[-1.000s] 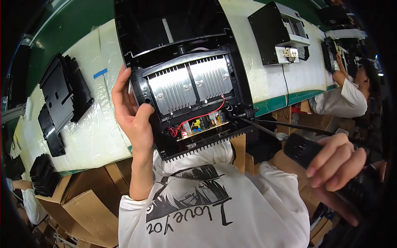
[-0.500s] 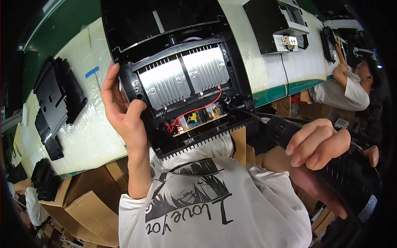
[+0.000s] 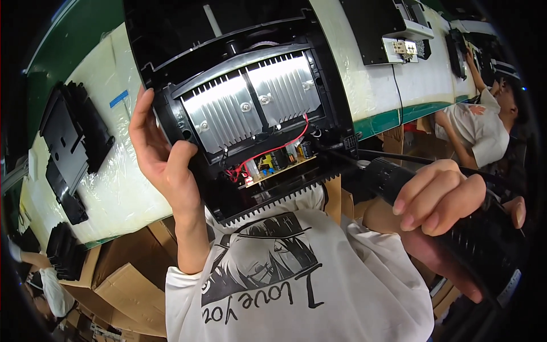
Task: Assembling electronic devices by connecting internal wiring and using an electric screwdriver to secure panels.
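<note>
A black plastic housing is tilted up in front of me. Inside it sit two silver finned heat sinks fixed with screws, and below them a small circuit board with red wires. My left hand grips the housing's left edge, thumb on the front and fingers behind. In my right hand is a black electric screwdriver, with fingers wrapped round its body. Its bit points into the housing's lower right corner beside the board; the dark interior hides whether it touches a screw.
Black plastic parts lie on the film-covered table at left. A black-and-white box-shaped unit stands at the right. Open cardboard boxes are below the table edge. Another person works at far right; a second person's sleeve shows at far left.
The housing and my left hand appear slightly further left and lower in the picture. My right hand keeps the screwdriver at the same corner. The person at far right has moved an arm.
</note>
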Tool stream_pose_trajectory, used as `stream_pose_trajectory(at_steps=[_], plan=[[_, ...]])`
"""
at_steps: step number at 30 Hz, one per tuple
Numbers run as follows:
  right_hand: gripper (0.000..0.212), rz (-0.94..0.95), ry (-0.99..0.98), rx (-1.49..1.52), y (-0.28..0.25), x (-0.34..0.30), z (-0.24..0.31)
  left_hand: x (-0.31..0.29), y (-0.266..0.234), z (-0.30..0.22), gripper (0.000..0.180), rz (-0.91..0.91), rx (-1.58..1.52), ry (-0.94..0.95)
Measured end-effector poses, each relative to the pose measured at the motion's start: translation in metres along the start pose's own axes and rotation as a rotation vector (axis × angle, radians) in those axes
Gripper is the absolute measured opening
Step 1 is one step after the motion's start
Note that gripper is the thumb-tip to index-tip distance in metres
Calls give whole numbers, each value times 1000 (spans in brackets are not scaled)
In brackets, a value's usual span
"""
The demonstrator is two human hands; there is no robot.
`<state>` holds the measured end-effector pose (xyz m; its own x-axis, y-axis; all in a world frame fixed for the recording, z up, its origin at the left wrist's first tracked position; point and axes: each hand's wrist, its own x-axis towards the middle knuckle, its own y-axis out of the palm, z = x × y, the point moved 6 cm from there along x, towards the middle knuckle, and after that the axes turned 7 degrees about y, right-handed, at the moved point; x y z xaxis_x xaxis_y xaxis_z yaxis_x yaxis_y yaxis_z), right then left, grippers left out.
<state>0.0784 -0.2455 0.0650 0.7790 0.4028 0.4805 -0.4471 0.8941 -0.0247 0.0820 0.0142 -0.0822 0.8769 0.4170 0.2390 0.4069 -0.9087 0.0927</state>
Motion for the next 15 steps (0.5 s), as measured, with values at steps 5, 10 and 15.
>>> stream_pose_trajectory(at_steps=[5, 10, 15], plan=[[75, -69, -121, -13, 2, -2, 4, -1, 1, 1, 73, 3, -8, 1], [70, -75, -86, -24, 3, 3, 12, -1, 0, -2, 73, 4, 13, -2], [26, 20, 179, -68, -5, 2, 16, -2, -1, -2, 73, 2, 63, 4]])
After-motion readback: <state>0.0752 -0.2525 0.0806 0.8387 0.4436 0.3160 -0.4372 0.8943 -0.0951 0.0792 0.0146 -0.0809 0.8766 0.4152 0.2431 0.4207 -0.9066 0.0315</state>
